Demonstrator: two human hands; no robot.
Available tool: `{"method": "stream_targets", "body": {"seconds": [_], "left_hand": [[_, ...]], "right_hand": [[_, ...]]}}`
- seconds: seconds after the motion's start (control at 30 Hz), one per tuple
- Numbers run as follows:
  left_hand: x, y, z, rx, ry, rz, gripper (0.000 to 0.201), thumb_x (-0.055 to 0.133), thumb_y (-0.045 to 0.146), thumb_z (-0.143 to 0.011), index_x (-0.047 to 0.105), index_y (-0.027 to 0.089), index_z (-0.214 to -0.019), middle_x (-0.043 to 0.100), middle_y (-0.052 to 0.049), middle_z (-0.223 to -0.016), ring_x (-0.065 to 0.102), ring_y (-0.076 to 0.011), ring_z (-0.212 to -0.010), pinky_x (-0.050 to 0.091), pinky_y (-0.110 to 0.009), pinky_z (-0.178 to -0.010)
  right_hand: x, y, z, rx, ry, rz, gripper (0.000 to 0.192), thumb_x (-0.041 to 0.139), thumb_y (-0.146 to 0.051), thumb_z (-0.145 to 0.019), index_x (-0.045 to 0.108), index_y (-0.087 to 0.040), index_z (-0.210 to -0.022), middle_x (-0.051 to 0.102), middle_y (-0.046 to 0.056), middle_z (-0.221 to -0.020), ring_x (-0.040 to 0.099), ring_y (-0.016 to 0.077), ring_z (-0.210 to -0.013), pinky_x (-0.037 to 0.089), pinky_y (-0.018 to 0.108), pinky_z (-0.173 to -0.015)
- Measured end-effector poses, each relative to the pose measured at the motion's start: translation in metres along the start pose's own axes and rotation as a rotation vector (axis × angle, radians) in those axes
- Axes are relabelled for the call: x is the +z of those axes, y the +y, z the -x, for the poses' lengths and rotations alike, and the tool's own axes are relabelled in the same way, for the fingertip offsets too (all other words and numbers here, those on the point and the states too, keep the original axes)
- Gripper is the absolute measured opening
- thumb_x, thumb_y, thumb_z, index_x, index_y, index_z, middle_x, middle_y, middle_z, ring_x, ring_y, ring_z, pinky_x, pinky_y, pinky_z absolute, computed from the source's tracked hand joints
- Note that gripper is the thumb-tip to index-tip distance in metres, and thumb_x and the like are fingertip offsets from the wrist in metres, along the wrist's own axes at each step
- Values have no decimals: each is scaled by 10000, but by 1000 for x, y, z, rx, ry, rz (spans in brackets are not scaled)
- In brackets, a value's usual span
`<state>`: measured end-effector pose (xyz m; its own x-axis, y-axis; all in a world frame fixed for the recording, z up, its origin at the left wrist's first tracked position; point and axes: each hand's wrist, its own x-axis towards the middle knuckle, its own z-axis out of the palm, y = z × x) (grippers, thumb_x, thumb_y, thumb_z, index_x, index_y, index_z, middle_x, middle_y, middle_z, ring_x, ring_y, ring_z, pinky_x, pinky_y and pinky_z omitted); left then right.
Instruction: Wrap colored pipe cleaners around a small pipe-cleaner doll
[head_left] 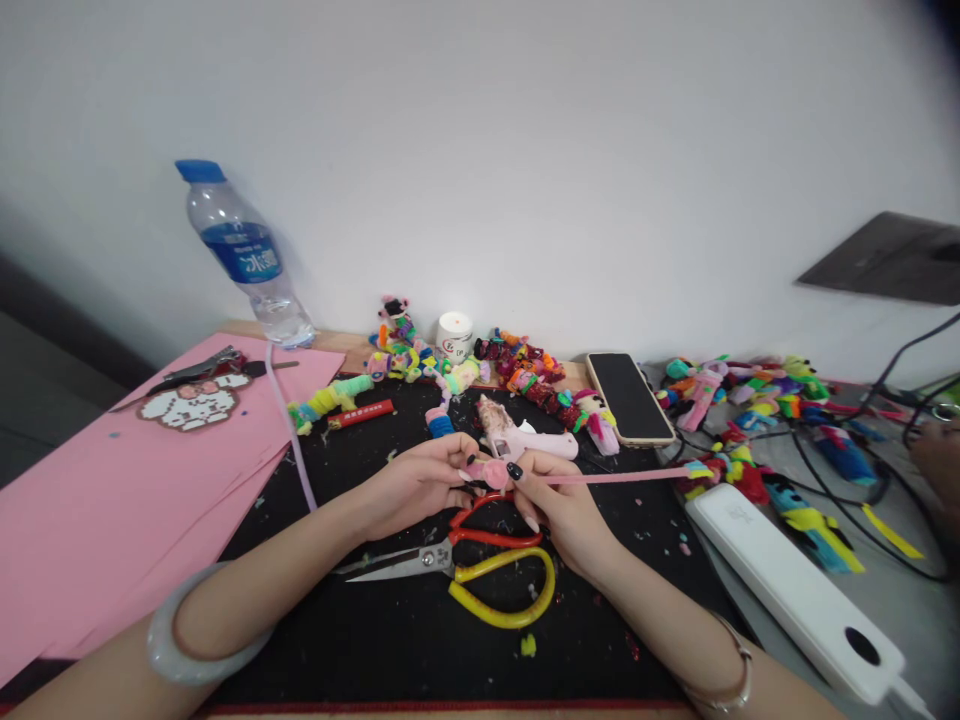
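Above the scissors, both hands — left hand, right hand — pinch a pink pipe cleaner coil, fingers closed on it.

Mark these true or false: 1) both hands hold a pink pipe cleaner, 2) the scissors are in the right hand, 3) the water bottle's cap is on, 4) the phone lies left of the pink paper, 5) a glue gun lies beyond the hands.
1) True. The left hand and right hand pinch a pink pipe cleaner, coiled between the fingertips, its tail running off to the right.
2) False. The scissors lie on the black mat under the hands, held by neither.
3) True. The water bottle carries its blue cap.
4) False. The phone lies far right of the pink paper.
5) True. A pink glue gun lies just beyond the hands.
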<state>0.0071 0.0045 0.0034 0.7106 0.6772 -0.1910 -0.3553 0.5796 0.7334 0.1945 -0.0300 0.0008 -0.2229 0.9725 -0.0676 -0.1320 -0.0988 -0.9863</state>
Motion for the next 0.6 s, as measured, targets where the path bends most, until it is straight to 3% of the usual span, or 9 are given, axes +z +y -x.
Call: {"method": "stream_targets", "body": {"seconds": [0.33, 0.6], "left_hand": [[1, 0, 0, 15, -36, 4, 119, 527, 33, -726, 545, 123, -802, 602, -87, -966, 582, -163, -869, 404, -273, -743], [2, 0, 0, -37, -57, 1, 128, 530, 75, -749, 500, 148, -850, 602, -58, -844, 626, -198, -827, 411, -319, -769]], "right_hand": [[0, 0, 0, -28, -4, 62, 319, 605, -380, -817, 517, -160, -604, 443, -74, -421, 306, 46, -367, 222, 188, -398], [-1, 2, 0, -58, -3, 89, 302, 588, -370, -833, 540, -156, -626, 453, -66, -435, 313, 50, -373, 231, 188, -391]]}}
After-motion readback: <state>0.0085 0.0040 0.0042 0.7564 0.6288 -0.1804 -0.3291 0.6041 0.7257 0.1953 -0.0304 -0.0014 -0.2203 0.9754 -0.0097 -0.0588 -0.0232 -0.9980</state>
